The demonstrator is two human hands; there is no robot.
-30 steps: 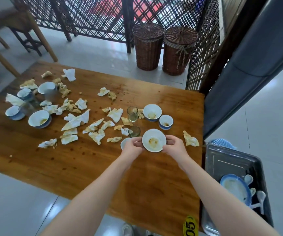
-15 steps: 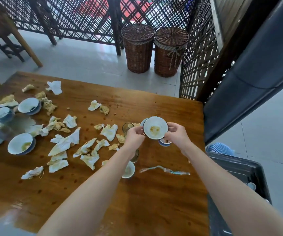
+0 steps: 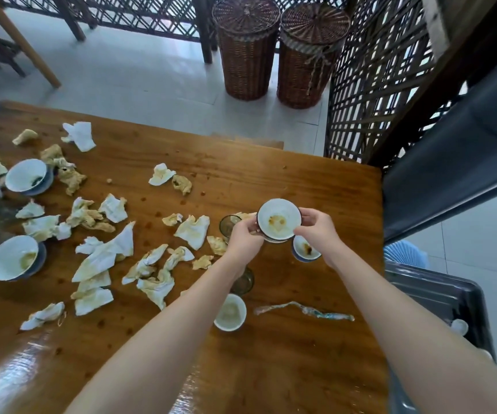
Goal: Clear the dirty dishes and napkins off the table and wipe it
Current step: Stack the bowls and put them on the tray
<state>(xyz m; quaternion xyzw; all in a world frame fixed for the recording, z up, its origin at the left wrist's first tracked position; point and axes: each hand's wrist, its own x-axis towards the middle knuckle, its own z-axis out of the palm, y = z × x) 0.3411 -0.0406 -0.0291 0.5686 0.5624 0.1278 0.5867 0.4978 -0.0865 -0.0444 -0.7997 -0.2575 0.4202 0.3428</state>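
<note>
- Hands clamped on one dish: left hand [image 3: 245, 238] and right hand [image 3: 316, 231] pinching opposite rims of stained saucer [image 3: 278, 219], toward 2 o'clock of surface [image 3: 271, 369].
- Just beside saucer at 5 o'clock, small cup [image 3: 302, 250]; at 9 o'clock, glass [image 3: 228, 224].
- Toward 9 o'clock of surface, crumpled napkins [image 3: 104, 258] and dirty bowls [image 3: 14, 261], scattered.
- Off surface at 3 o'clock, grey tub [image 3: 432, 289].

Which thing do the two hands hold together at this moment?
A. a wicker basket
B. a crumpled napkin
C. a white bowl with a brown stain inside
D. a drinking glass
C: the left hand and the right hand each grip one side of the white bowl, and a brown stain shows in its middle.
</note>
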